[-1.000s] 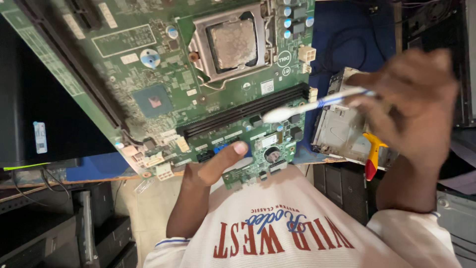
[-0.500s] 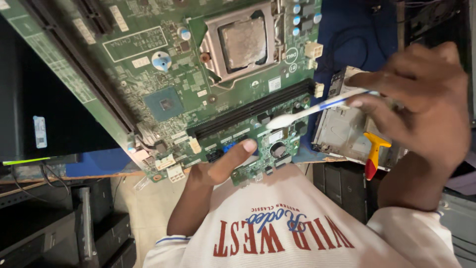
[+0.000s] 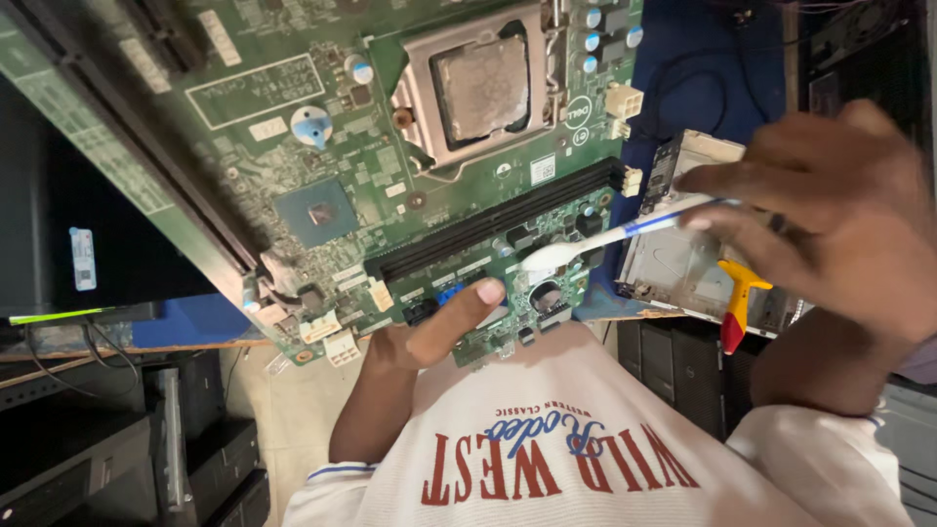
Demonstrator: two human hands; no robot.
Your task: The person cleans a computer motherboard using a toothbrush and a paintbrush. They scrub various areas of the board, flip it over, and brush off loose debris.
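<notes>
Currently, a green motherboard (image 3: 390,166) is steadied at its near edge by the left hand (image 3: 439,327), whose fingers are curled around the edge with the thumb pressed on top. A white-and-blue toothbrush (image 3: 625,234) is pinched by its handle in the closed fingers of the right hand (image 3: 830,224), its bristle head laid just below the long black memory slots (image 3: 498,220). The board is judged stiff, light and fragile, best gripped by its bare edges; the brush is light and slightly springy.
</notes>
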